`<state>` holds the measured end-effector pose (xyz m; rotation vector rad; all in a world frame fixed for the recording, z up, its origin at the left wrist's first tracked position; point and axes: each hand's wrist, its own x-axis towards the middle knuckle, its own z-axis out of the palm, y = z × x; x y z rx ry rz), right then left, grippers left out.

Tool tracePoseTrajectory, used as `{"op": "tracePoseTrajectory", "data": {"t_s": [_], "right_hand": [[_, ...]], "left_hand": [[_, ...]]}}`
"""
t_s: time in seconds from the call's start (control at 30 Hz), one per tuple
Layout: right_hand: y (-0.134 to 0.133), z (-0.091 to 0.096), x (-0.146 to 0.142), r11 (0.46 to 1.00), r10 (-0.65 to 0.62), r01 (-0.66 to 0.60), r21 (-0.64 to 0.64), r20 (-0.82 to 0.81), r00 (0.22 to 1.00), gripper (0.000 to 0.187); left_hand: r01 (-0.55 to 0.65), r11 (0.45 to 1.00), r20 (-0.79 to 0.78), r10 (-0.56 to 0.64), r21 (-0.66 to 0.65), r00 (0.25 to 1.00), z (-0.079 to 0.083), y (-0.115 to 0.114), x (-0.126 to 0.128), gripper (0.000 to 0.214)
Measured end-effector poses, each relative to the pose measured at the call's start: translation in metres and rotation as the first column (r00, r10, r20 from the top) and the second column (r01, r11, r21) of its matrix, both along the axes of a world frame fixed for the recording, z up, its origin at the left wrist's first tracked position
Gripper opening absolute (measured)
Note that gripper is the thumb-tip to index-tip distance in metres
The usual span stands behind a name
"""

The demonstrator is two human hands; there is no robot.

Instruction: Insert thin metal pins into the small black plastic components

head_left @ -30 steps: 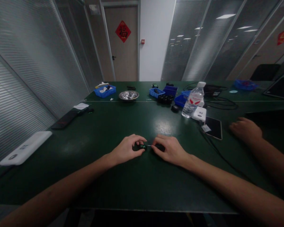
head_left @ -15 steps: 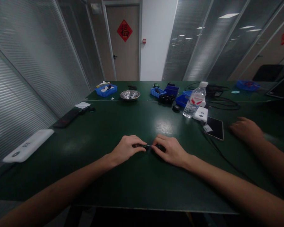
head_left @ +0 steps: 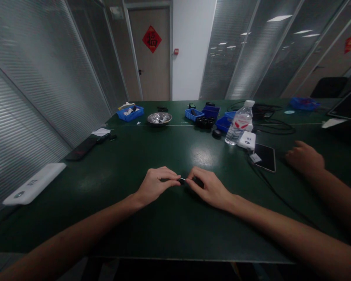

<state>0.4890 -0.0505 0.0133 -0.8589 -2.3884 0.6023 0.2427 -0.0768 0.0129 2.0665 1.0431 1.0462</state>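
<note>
A person works with two bare hands at a dark green tabletop (head_left: 152, 234), fingertips nearly meeting close in front of the body. The left hand (head_left: 156, 185) is pinched, thumb against fingers, on a small dark piece (head_left: 181, 181) that shows just past the tips; most of it is hidden by the fingers. The right hand (head_left: 210, 187), curled, has thumb and forefinger closed on a thin pale piece (head_left: 184, 179) in the narrow gap between the hands; whether the two pieces touch is too small to tell. At right, the loosely closed hand of another person (head_left: 305, 159) rests near a dark-screened device (head_left: 265, 158) lying flat on the surface. Beyond it stands an upright clear bottle (head_left: 239, 123) with a white cap and red-marked label, just beside a white case (head_left: 247, 140). Farther back sit a shiny metal bowl (head_left: 159, 122) holding small items, a blue basket (head_left: 131, 116) to its left and a smaller blue tray (head_left: 193, 118) to its right. A long white block (head_left: 36, 183) lies at far left, and a red diamond-shaped sign (head_left: 152, 39) hangs on the door (head_left: 156, 74) behind.
</note>
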Motion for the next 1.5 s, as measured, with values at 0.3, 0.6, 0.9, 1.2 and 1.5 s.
{"op": "tracePoseTrajectory", "data": {"t_s": [0.3, 0.6, 0.9, 1.2, 1.5], "right_hand": [[-0.0025, -0.0009, -0.0003, 0.992, 0.022, -0.041, 0.120, 0.161, 0.987, 0.014], [-0.0060, 0.0007, -0.0018, 0.999, 0.027, -0.029, -0.037, -0.068, 0.997, 0.017], [-0.0057, 0.0009, 0.0012, 0.993, 0.033, -0.052, 0.106, 0.176, 0.984, 0.015], [-0.0085, -0.0014, -0.0040, 0.999, 0.002, -0.006, -0.032, -0.126, 0.992, 0.017], [-0.0039, -0.0029, -0.0019, 1.000, -0.030, 0.031, 0.006, -0.076, 0.997, 0.019]], "left_hand": [[0.132, 0.991, -0.121, -0.130, 0.011, 0.984, -0.0003, 0.0026, -0.0007, 0.017], [0.054, 0.986, 0.076, -0.043, -0.158, 0.996, 0.0048, -0.0004, 0.0022, 0.022], [0.175, 0.985, -0.160, -0.170, 0.017, 0.972, 0.0012, -0.0004, 0.0014, 0.019], [0.038, 0.992, 0.074, -0.028, -0.124, 0.997, 0.0036, -0.0023, 0.0062, 0.022], [0.057, 0.983, -0.033, -0.063, -0.173, 0.997, 0.0002, 0.0033, 0.0051, 0.033]]}}
